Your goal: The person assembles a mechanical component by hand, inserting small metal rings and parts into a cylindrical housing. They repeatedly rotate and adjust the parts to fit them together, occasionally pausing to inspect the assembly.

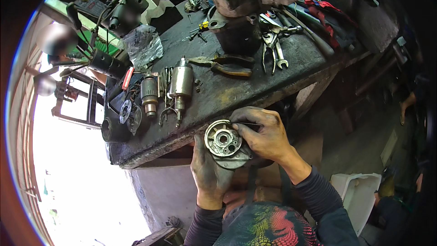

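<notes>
A round cast-metal housing (223, 142) with a raised rim, a central bore and small holes rests in my left hand (207, 168), whose fingers wrap its left side and underside. It is held just off the bench's near edge, its open face turned up. My right hand (263, 133) is at the upper right of the rim, thumb and forefinger pinched together. A thin dark line shows by those fingertips; what exactly they hold is too small to tell. Both hands are blackened with grime.
On the dark workbench (207, 102) lie a silver cylindrical solenoid (181, 82), an armature (149, 92), pliers (223, 66), wrenches (281, 57) and a large gear housing (234, 4). A crumpled plastic bag (142, 45) is at left. A white bin (353, 196) stands low at right, near another person's hand (406, 105).
</notes>
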Demonstrator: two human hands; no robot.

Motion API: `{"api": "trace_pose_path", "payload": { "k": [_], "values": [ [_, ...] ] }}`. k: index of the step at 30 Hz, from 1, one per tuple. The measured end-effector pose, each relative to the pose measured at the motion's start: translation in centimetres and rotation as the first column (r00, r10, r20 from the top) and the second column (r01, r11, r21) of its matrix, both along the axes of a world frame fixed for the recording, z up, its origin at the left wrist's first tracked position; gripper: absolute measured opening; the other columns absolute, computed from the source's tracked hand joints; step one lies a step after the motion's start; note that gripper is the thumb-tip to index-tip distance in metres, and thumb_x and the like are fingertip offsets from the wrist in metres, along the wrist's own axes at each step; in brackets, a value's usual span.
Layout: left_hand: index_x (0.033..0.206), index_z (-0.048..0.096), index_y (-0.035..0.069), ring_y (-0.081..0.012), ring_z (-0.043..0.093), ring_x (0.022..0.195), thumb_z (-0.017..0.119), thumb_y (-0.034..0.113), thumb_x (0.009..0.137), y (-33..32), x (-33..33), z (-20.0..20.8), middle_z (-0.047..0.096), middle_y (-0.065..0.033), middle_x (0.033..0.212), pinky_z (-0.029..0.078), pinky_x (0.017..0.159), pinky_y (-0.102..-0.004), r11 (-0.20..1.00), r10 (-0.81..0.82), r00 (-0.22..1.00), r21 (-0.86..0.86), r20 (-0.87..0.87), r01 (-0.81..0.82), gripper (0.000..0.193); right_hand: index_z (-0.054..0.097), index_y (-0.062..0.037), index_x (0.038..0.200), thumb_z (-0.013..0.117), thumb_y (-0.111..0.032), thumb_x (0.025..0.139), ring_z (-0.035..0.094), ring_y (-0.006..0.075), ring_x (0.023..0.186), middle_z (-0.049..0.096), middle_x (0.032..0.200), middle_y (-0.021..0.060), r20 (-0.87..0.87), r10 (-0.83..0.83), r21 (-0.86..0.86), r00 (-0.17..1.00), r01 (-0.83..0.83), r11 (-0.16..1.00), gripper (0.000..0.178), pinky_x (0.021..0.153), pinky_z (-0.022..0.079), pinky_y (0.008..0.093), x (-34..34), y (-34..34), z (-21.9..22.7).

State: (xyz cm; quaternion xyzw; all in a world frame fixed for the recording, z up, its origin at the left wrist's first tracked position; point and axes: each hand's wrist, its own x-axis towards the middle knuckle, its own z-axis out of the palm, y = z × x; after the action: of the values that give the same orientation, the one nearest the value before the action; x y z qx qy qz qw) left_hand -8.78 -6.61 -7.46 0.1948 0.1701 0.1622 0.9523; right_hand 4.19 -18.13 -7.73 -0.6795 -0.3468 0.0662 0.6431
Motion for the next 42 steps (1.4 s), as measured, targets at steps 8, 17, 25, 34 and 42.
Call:
{"api": "trace_pose_path", "payload": {
  "k": [8, 17, 25, 34, 42],
  "values": [
    [0.141, 0.057, -0.001, -0.0363, 0.065, 0.126, 0.044, 0.051, 0.111, 0.8, 1.4, -0.9, 0.064, -0.0216, 0.138, 0.056, 0.107, -0.0568, 0.963, -0.142, 0.973, -0.201, 0.180, 0.177, 0.061, 0.074, 0.0011, 0.098, 0.077, 0.000, 0.084, 0.075, 0.0275, 0.092, 0.077, 0.099, 0.0137, 0.087, 0.029, 0.082, 0.996, -0.036, 0.996, 0.014, 0.084, 0.058, 0.0350, 1.5, -0.8, 1.1],
    [0.127, 0.064, 0.001, -0.0257, 0.074, 0.106, 0.048, 0.049, 0.111, 0.1, 3.4, 0.4, 0.073, -0.0145, 0.118, 0.063, 0.093, -0.0412, 0.997, 0.069, 0.986, -0.030, -0.154, -0.075, 0.053, 0.073, 0.0003, 0.098, 0.079, 0.003, 0.079, 0.075, 0.0304, 0.091, 0.075, 0.098, 0.0157, 0.254, -0.042, -0.017, 0.966, 0.047, 0.999, 0.020, 0.082, 0.059, 0.0371, 1.1, 0.0, 1.5],
    [0.120, 0.067, 0.004, -0.0200, 0.074, 0.098, 0.052, 0.042, 0.111, -0.3, 4.1, 1.2, 0.074, -0.0107, 0.108, 0.063, 0.087, -0.0354, 0.991, 0.130, 0.950, 0.046, -0.283, -0.122, 0.041, 0.073, -0.0005, 0.095, 0.078, 0.001, 0.077, 0.074, 0.0328, 0.089, 0.075, 0.097, 0.0152, 0.283, 0.031, -0.089, 0.958, -0.005, 0.996, 0.019, 0.081, 0.059, 0.0402, 1.8, 0.0, 1.7],
    [0.115, 0.067, 0.007, -0.0178, 0.073, 0.092, 0.057, 0.038, 0.109, -0.5, 4.2, 1.0, 0.073, -0.0075, 0.103, 0.062, 0.084, -0.0325, 0.979, 0.201, 0.916, 0.096, -0.347, -0.179, 0.033, 0.071, -0.0002, 0.089, 0.076, 0.003, 0.074, 0.073, 0.0330, 0.087, 0.075, 0.093, 0.0149, 0.287, 0.045, -0.032, 0.957, -0.038, 0.999, 0.017, 0.081, 0.058, 0.0403, 1.8, 0.2, 1.8],
    [0.115, 0.066, 0.007, -0.0176, 0.072, 0.096, 0.056, 0.039, 0.109, -0.6, 4.1, 0.5, 0.073, -0.0071, 0.104, 0.062, 0.085, -0.0342, 0.980, 0.187, 0.923, 0.126, -0.335, -0.153, 0.033, 0.071, -0.0008, 0.091, 0.076, 0.005, 0.073, 0.073, 0.0324, 0.089, 0.075, 0.096, 0.0138, 0.309, -0.050, 0.010, 0.950, 0.050, 0.999, 0.019, 0.082, 0.057, 0.0401, 1.4, 0.1, 1.5]
  ]
}}
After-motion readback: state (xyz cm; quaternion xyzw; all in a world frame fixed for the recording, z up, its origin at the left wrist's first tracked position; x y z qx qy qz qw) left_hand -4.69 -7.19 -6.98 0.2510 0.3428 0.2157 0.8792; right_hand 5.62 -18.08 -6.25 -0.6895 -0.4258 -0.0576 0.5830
